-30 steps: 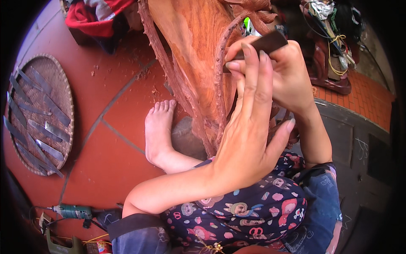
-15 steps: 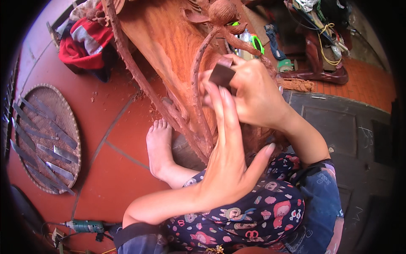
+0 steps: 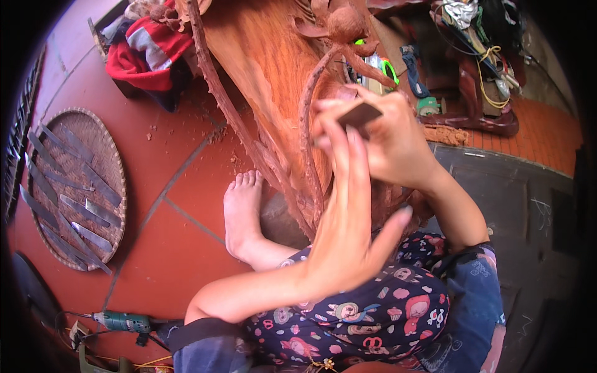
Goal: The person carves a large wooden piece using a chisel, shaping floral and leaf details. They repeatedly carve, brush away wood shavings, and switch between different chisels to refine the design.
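Note:
A large reddish-brown wood carving [image 3: 267,68] stands in front of me, with a round carved bud [image 3: 346,25] and thin curved stems. My right hand [image 3: 401,140] is closed beside the carved stem [image 3: 308,112]. It holds a dark brown square piece of sandpaper [image 3: 360,119], judging by its flat, stiff look. My left hand [image 3: 348,211] has its fingers stretched out and its thumb apart. Its fingertips reach up to the sandpaper's edge, close against the carving; whether they press on the wood is hidden. Both hands are partly blurred.
At left, a round woven tray [image 3: 121,205] bears several flat blades. A green power tool [image 3: 121,321] with a cord lies at lower left. Red cloth [image 3: 134,68] sits at upper left. My bare foot [image 3: 242,208] rests beside the carving; a dark panel [image 3: 485,186] lies right.
The view has shifted, so most things sit a little further right. The sandpaper has tilted slightly in my right hand. Both hands keep nearly the same pose by the stem.

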Demonstrator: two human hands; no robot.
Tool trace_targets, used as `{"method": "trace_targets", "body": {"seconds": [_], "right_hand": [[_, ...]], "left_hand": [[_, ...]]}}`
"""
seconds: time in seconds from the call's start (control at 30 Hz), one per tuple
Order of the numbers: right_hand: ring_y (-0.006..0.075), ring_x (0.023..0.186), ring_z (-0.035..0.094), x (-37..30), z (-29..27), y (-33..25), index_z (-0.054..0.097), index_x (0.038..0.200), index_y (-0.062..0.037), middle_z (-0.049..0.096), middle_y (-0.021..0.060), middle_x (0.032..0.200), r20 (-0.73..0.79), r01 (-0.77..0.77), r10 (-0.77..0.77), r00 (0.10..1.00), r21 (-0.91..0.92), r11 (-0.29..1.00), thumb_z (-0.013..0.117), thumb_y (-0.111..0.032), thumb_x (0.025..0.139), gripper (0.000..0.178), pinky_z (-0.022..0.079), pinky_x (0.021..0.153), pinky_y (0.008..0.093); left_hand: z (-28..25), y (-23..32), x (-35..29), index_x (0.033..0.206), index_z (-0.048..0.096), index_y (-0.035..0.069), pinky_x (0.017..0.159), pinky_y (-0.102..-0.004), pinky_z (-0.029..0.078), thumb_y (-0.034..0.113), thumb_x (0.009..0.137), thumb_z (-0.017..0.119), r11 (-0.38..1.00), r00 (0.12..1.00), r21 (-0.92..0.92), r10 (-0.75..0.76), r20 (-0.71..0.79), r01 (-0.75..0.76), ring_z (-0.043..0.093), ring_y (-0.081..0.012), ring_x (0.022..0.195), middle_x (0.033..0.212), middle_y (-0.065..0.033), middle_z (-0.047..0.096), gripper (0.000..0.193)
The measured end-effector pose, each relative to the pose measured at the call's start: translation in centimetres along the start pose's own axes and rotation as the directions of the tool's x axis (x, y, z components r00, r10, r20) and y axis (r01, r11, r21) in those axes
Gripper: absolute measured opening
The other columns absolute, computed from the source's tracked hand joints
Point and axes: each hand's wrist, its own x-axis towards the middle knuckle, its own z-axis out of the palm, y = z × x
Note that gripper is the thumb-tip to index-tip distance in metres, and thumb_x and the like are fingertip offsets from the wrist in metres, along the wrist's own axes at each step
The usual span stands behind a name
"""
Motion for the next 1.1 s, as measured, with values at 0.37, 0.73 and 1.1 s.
{"method": "trace_targets", "body": {"seconds": [0.37, 0.73, 1.1], "right_hand": [[0.0347, 0.058, 0.064, 0.1, -0.8, 0.2, 0.070, 0.081, -0.0015, 0.063, 0.0166, 0.063, 0.084, -0.039, 0.035, 0.996, 0.039, 0.998, 0.078, -0.020, 0.084, 0.020, 0.047, 0.052, 0.0393], [0.0263, 0.065, 0.069, 1.3, -2.1, -0.4, 0.073, 0.084, -0.0010, 0.072, 0.0151, 0.079, 0.241, -0.094, 0.090, 0.966, 0.004, 0.996, 0.079, -0.011, 0.082, 0.012, 0.052, 0.060, 0.0324], [0.0339, 0.057, 0.061, 2.5, -2.1, -1.6, 0.067, 0.075, 0.0006, 0.059, 0.0182, 0.061, 0.221, -0.339, 0.362, 0.906, -0.134, 0.931, 0.081, -0.019, 0.075, 0.024, 0.046, 0.055, 0.0397]], "left_hand": [[-0.1, 0.8, -0.5, 0.157, -0.014, -0.009, 0.125, -0.0494, 0.010, 0.019, 0.091, 0.072, 0.997, 1.000, -0.071, 0.001, 0.031, 0.001, -0.010, -0.0495, 0.154, 0.161, -0.0383, -0.020, 0.111], [0.1, 0.5, 0.4, 0.157, -0.003, -0.011, 0.122, -0.0550, 0.023, 0.016, 0.087, 0.074, 0.995, 0.998, -0.095, 0.004, -0.062, -0.010, 0.004, -0.0615, 0.149, 0.160, -0.0432, -0.010, 0.108], [0.0, 1.1, 1.0, 0.156, -0.007, -0.013, 0.122, -0.0576, 0.020, 0.017, 0.086, 0.075, 0.988, 0.990, -0.147, 0.015, -0.140, -0.035, 0.000, -0.0618, 0.149, 0.160, -0.0435, -0.012, 0.112]]}}
